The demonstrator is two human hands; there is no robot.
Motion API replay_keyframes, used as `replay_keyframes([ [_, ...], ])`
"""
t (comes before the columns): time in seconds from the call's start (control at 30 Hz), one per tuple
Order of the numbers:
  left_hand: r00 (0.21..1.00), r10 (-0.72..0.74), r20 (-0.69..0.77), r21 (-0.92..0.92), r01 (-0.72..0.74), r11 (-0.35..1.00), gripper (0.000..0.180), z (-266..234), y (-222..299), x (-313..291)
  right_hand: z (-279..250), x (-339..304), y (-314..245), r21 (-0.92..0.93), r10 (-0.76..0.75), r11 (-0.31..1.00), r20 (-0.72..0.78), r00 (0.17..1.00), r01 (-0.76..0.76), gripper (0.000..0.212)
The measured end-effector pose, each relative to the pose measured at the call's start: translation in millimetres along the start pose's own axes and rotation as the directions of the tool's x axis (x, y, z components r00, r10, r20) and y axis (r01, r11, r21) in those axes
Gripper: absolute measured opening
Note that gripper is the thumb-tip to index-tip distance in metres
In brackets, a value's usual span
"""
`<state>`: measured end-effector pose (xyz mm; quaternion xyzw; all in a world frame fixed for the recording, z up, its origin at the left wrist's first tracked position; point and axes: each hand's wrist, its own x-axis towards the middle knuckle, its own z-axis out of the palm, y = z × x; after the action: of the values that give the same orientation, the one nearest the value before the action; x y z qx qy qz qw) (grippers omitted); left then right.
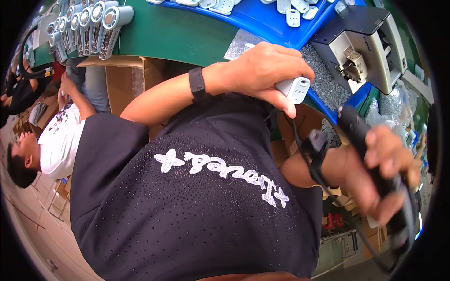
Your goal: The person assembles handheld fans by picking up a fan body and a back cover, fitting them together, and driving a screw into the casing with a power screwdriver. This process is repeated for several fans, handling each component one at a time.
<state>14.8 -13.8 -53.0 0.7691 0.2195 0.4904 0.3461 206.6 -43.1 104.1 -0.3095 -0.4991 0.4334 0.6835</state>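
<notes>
My left hand (269, 70) is closed around a small white plastic casing (298, 90) with holes in its end face, held over the front edge of the green bench. A black strap circles that wrist. At the right, my right hand (382, 175) grips a black electric screwdriver (358, 129), blurred by motion, with a cable (300, 140) running from it. The screwdriver is tilted, its upper end near the screw feeder (358, 54), a grey and black box. The casing and the screwdriver are apart.
A blue tray (262, 28) holds several white plastic parts (293, 18). Beside it lies a heap of small grey screws (323, 70). Several handheld fans (110, 23) stand at the far left of the green bench (173, 35). Another person (61, 136) is at the left, near a cardboard box (124, 84).
</notes>
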Motion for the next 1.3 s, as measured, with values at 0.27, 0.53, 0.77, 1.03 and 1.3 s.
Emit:
replay_keyframes([
  [0.27, 0.999, -0.017, 0.032, -0.012, 0.018, 1.0, 0.075, -2, 1, -1, 25, -13, 2, 0.112, -0.064, 0.993, 0.197, 0.978, 0.042, 0.049],
  [0.53, 0.997, -0.066, 0.027, -0.003, 0.067, 0.998, 0.073, -3, 9, 1, 27, -17, 12, 0.145, -0.071, 0.989, 0.201, 0.977, 0.042, 0.05],
  [0.77, 0.998, -0.064, 0.004, -0.006, 0.064, 0.998, 0.07, -9, 20, 5, 33, -16, 9, 0.185, -0.095, 0.981, 0.165, 0.982, 0.063, 0.048],
  [1.03, 0.956, 0.162, 0.244, 0.196, -0.212, 0.957, 0.061, -67, 24, 80, 27, 15, -6, 0.269, -0.145, 0.952, -0.031, 0.989, 0.148, 0.04],
  [1.3, 0.843, -0.109, 0.526, 0.756, -0.406, 0.514, 0.046, -166, -128, 199, 53, 21, 63, -0.641, 0.134, 0.703, -0.305, 0.943, -0.307, 0.033],
])
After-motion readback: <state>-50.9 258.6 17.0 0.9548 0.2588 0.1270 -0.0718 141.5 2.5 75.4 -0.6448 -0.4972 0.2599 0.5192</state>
